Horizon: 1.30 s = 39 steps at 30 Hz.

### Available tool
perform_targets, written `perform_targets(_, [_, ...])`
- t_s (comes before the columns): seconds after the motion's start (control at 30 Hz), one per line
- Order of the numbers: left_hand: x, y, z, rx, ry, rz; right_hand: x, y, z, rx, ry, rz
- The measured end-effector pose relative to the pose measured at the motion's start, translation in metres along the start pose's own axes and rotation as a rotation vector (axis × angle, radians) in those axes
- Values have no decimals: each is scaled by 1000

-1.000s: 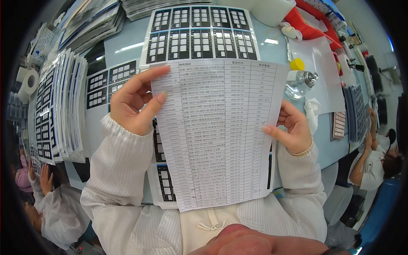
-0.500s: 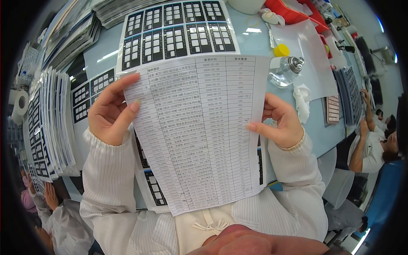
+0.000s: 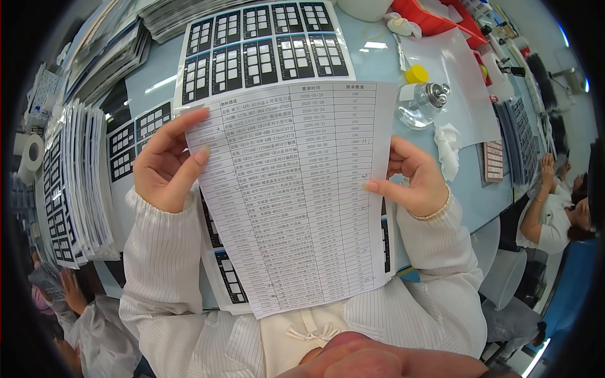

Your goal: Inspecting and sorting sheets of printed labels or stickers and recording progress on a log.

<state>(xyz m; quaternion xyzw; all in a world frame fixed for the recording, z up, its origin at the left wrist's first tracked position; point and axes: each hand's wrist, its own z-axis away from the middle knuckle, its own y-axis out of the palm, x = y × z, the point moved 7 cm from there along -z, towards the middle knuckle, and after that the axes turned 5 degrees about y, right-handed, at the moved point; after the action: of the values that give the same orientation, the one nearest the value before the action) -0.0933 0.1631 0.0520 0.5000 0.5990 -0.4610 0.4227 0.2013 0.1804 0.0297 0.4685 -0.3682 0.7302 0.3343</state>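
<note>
A printed paper sheet [image 3: 296,208] with a table and a few handwritten marks is held up in front of me, tilted slightly. Its left edge is pinched between the thumb and fingers of my left hand [image 3: 169,162]. My right hand [image 3: 414,178] grips the right edge, thumb on the front and fingers behind. Under the paper lies a sheet of black panel labels [image 3: 230,277], mostly hidden. Beyond its top edge rests another sheet of black labels with white windows [image 3: 261,53], flat on the pale table [image 3: 372,63].
Stacked label sheets [image 3: 75,189] stand at the left, with more piles behind. To the right are a glass bottle with a metal top [image 3: 421,104], a yellow cap [image 3: 416,74], crumpled white tissue [image 3: 447,151] and a red bin [image 3: 435,19]. Other people [image 3: 551,214] sit at both sides.
My hands and the paper stay nearly still. The co-worker at the right has shifted their hands; at the left, another person's hand and a dark sheet have moved.
</note>
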Motion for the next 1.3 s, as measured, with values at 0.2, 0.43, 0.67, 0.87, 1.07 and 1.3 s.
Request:
perform_targets(0.2, [0,-1,2,-1,7,6,0,2,1,8,-2,-9])
perform_targets(0.43, [-1,0,2,6,-2,0,1,2,2,-3,-4,6])
perform_targets(0.67, [-2,-4,5,-8,-9,-13,3,3,2,4,-14,32])
perform_targets(0.87, [-3,-6,7,-5,-10,-8,4,5,1,20,-22,33])
perform_targets(1.07, [-10,-5,6,17,15,25,4,8,4,20,-7,33])
perform_targets(1.3, [-11,-6,10,16,-24,32,4,10,8,-14,19,61])
